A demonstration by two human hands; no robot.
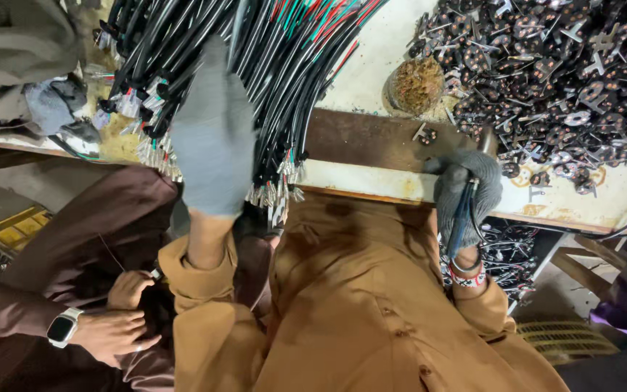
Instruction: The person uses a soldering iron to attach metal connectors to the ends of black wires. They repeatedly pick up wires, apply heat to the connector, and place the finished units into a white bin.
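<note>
My left hand (213, 138), in a grey glove, lies flat on a thick bundle of black cables (270, 65) with stripped, metal-tipped ends hanging over the table's front edge. Whether its fingers grip any cable is hidden. My right hand (466, 190), also gloved in grey, is closed around a thin dark tool handle (463, 218) at the table edge, beside a dark metal plate (371, 139). A small metal plug part (427, 135) rests on that plate near the hand.
A large heap of dark plug parts with metal pins (560, 72) covers the table's right side. A round brown tin (415, 86) stands behind the plate. Another person in dark brown, wearing a wristwatch (63, 327), works at the lower left.
</note>
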